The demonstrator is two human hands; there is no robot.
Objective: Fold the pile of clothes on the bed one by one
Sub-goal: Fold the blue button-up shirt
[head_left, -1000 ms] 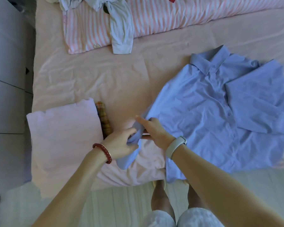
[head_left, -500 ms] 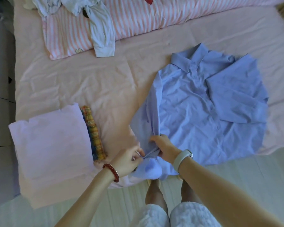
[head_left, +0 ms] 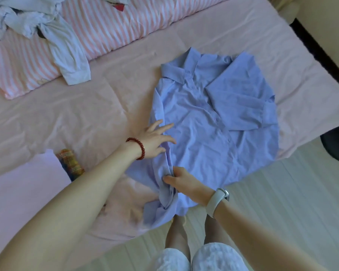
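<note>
Head view: blue shirt (head_left: 204, 137) spread collar-up on the pink bed (head_left: 86, 118), right sleeve folded across its front. Left hand (head_left: 155, 139) flat, fingers straight, pressing the shirt's left edge. Right hand (head_left: 181, 179) pinching the bunched left sleeve near the bed's edge. Unfolded pile (head_left: 37, 26) far left on the striped duvet (head_left: 110, 24).

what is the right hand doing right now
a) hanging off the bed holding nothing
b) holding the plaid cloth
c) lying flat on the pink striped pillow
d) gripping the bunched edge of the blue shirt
d: the right hand has its thumb and fingers curled round a bunched fold of the blue shirt near the bed's front edge.
</note>
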